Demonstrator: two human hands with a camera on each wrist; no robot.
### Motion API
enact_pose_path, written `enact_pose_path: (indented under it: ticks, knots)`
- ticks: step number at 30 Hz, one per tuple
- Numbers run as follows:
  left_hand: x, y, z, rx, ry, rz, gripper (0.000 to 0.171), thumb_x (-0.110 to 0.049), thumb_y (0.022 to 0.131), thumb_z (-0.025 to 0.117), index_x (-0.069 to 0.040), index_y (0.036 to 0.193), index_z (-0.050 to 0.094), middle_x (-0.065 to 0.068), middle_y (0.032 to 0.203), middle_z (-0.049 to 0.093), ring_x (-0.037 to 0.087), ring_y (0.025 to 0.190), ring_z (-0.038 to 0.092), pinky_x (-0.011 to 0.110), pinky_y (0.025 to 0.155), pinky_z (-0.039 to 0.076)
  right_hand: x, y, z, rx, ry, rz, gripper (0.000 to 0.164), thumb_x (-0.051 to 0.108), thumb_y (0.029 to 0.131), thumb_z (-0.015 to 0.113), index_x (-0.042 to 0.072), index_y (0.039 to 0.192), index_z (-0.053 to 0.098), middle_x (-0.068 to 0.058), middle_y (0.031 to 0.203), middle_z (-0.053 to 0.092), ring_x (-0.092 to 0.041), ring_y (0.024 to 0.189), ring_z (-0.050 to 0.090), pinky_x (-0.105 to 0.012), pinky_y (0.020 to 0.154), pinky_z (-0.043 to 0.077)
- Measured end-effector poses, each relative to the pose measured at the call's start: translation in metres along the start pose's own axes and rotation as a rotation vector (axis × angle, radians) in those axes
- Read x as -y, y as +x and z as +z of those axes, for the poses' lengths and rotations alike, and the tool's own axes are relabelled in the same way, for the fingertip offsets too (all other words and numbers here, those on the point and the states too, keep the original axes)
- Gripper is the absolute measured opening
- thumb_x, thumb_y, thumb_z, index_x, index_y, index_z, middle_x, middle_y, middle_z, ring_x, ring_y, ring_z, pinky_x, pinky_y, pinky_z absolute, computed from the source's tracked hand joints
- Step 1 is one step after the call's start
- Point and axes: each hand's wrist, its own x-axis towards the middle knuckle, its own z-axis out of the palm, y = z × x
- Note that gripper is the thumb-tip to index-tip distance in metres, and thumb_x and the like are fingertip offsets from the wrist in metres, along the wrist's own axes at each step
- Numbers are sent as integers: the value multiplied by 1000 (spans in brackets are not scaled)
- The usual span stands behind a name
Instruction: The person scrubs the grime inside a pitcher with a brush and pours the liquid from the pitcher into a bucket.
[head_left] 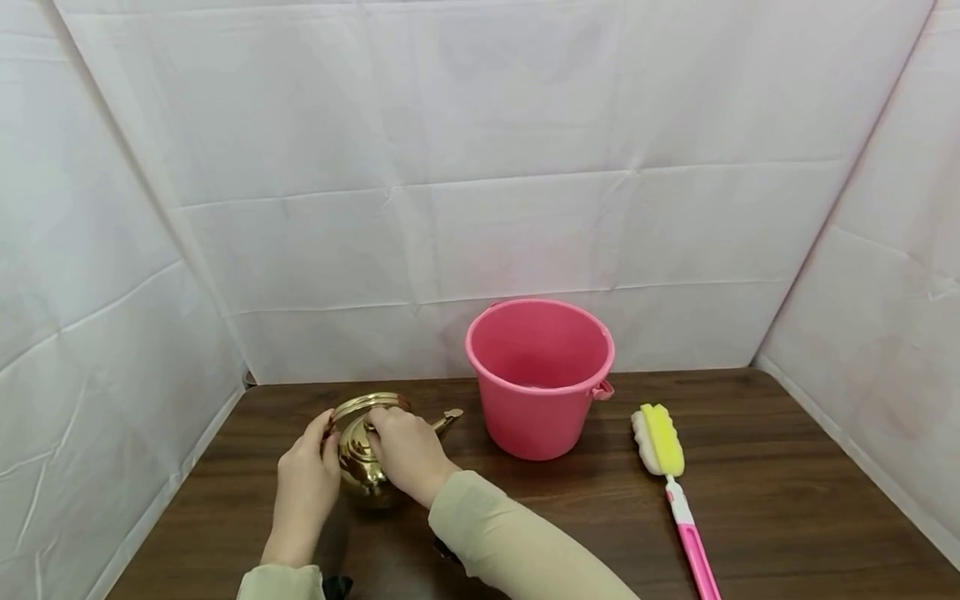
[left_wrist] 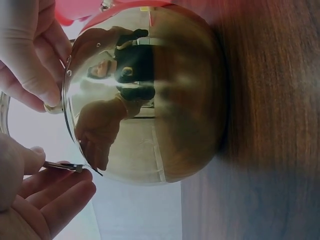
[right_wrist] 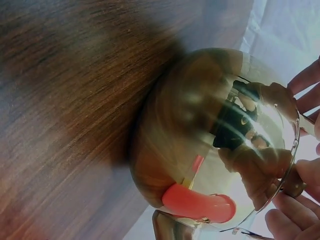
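A shiny brass teapot stands upright on the dark wooden table, its spout pointing right toward the bucket. My left hand pinches the left side of the teapot's arched handle between thumb and fingers. Over the top, my right hand pinches the knob of the lid, and it hides part of the lid in the head view. The lid appears to sit on the pot. In the right wrist view the knob shows between the right thumb and fingers.
A pink bucket stands just right of the spout. Farther right lies a bottle brush with a yellow and white sponge head and pink handle. White cloth walls enclose the wooden table at the back and both sides.
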Motion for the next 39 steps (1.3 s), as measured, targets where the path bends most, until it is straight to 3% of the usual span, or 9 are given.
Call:
enact_pose_path:
  ticks: [15, 27, 39]
  knots:
    - [-2, -8, -5, -8, -1, -9, 25, 5, 85, 62, 15, 108, 60, 32, 98, 65, 45, 83, 65, 53, 69, 53, 1, -5, 0, -9, 100, 13, 10, 14, 89, 64, 9, 98, 65, -2, 85, 67, -12, 74, 65, -18, 60, 50]
    - [-3, -7, -2, -49, -16, 11, 24, 6, 84, 64, 14, 106, 61, 31, 94, 66, 42, 80, 66, 51, 67, 53, -1, -4, -2, -45, 97, 11, 10, 13, 88, 65, 10, 97, 65, -1, 85, 68, -12, 76, 66, -19, 62, 51]
    - [-2, -8, -2, -35, -15, -4, 25, 4, 86, 63, 14, 108, 61, 30, 96, 66, 41, 82, 66, 50, 67, 54, -2, -5, 1, -60, 97, 3, 11, 15, 88, 66, 12, 99, 66, -1, 89, 69, -11, 79, 67, -19, 65, 52]
